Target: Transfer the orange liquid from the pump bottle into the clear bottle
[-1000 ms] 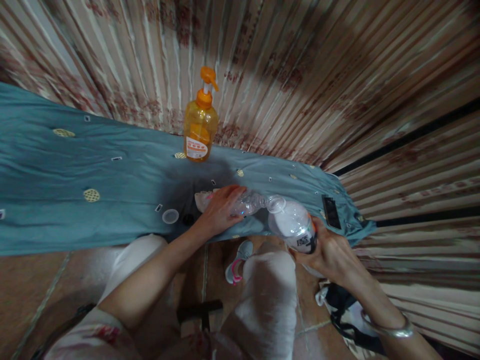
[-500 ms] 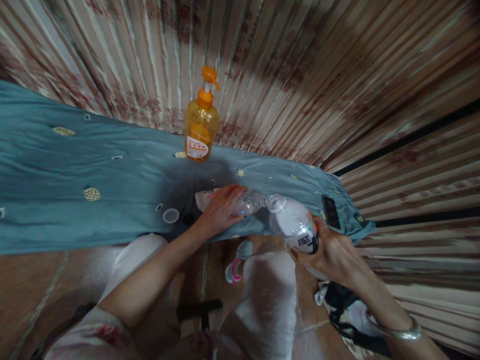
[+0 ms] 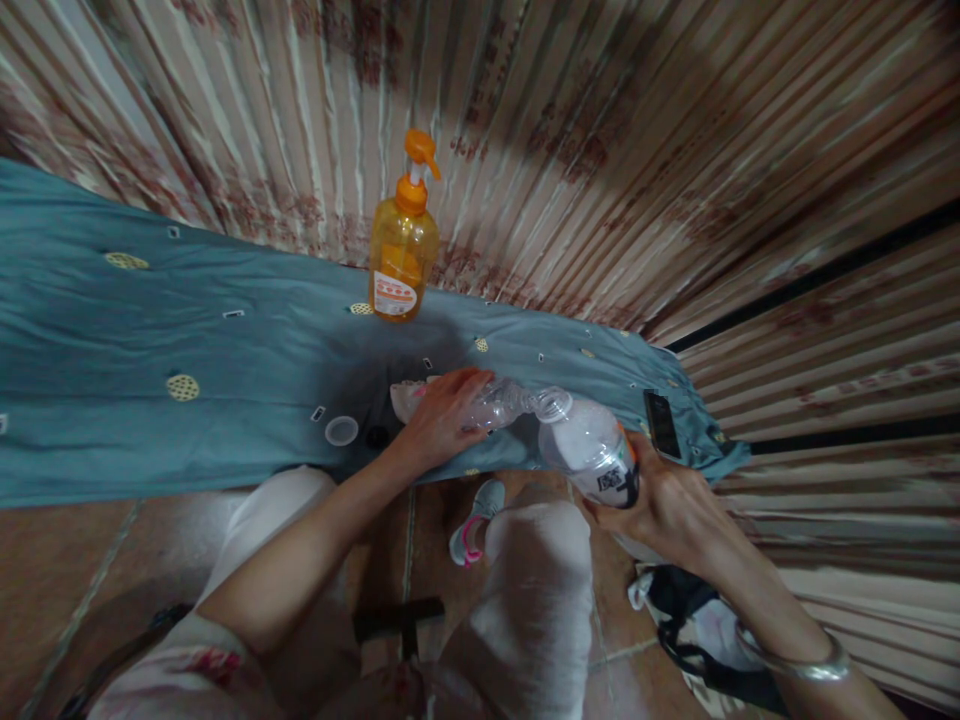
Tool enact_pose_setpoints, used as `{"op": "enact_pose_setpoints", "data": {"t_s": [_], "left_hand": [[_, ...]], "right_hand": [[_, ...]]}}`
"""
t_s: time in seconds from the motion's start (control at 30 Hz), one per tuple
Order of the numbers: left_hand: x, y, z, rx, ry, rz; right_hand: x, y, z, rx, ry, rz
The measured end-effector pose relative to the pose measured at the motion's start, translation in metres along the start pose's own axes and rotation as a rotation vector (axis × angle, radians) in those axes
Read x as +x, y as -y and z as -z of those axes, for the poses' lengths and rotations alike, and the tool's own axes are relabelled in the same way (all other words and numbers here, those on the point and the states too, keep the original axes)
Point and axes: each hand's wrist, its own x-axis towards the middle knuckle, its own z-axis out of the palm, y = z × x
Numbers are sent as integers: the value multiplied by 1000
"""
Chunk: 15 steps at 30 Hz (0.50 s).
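Observation:
My left hand (image 3: 444, 417) grips a small clear plastic bottle (image 3: 499, 403) lying on its side on the teal cloth (image 3: 187, 330). My right hand (image 3: 664, 500) holds a larger white bottle (image 3: 589, 448) with a barcode label, tilted so that its open mouth meets the mouth of the small bottle. A white cap (image 3: 341, 431) and a small dark cap (image 3: 376, 437) lie on the cloth just left of my left hand.
An orange pump dispenser bottle (image 3: 403, 245) stands at the back of the cloth by the striped curtain (image 3: 600, 150). A dark phone (image 3: 661, 424) lies at the cloth's right end. Below are my knees, a shoe (image 3: 471, 520) and a dark bag (image 3: 694, 625) on the floor.
Almost nothing has changed; the white bottle in my right hand has shifted very slightly while its mouth stays against the small bottle.

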Motion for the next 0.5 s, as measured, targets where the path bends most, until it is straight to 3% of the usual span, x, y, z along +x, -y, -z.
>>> {"op": "enact_pose_setpoints", "data": {"t_s": [0.5], "left_hand": [[-1,5,-4,22,-26,-22]], "right_hand": [[-1,5,4,-37,19,-18]]}}
